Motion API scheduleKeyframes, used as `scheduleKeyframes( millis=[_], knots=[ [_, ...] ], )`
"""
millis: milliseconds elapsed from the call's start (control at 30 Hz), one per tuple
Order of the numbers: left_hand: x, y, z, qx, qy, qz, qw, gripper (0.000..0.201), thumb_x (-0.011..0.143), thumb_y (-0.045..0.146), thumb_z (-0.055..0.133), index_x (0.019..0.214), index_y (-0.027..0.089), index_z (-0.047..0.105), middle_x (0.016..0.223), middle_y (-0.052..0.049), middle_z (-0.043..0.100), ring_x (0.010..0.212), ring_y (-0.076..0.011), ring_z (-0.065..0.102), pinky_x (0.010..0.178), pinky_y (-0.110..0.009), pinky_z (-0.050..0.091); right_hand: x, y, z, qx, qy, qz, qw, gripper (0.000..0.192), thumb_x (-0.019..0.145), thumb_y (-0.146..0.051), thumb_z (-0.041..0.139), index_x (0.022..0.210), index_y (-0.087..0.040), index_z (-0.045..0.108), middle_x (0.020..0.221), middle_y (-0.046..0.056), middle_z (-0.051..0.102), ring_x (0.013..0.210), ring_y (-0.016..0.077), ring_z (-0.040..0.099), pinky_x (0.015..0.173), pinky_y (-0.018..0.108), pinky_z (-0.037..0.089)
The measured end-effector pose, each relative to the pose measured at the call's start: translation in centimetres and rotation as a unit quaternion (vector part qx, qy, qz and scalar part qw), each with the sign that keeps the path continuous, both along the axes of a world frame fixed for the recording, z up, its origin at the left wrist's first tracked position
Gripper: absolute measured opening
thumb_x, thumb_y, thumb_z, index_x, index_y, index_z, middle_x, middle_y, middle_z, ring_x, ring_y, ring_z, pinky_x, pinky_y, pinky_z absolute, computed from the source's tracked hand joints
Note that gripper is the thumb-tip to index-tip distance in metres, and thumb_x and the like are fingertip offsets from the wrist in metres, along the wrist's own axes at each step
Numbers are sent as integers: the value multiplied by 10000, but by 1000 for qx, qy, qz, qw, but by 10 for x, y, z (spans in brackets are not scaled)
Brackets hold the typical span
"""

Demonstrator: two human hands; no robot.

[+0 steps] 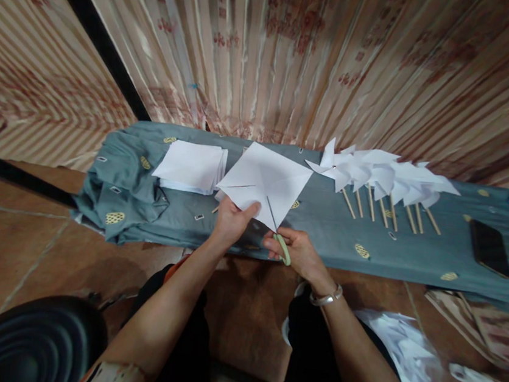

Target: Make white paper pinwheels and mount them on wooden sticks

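In the head view, here's the left hand point(233, 218) pinching the white paper sheet point(260, 179) at its near-left edge, thumb on top, its other fingers mostly hidden beneath. Over at the near corner, the right hand point(296, 250) has its fingers round the green-handled scissors point(285, 250), blade on the paper! That sheet, 1 slit showing at left, sits between a paper stack point(190, 166) and white pinwheels point(378, 171).
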State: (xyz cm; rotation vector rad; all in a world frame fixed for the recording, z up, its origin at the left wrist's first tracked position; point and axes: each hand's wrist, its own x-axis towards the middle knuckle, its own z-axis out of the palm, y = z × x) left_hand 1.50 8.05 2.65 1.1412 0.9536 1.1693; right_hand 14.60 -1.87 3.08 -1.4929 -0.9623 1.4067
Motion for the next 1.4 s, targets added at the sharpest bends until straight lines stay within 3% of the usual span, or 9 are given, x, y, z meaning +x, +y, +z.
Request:
scheduleKeyframes(
  millis=[500,1400],
  knots=[
    [-1,0,3,4,18,10,1000,303,549,298,736,807,161,656,826,-56,714,746,-185,631,729,-305,526,-4,2,5,-6,2,-21,1000,496,490,-578,857,634,-161,631,522,-46,578,453,58,472,442,203,380],
    [-2,-4,4,-14,28,-3,999,273,555,280,743,798,180,669,849,-64,731,771,-210,652,743,-326,542,-1,1,-3,17,-9,-19,1000,469,545,-561,845,699,-151,675,541,-39,581,460,61,471,439,204,364]
  ],
)
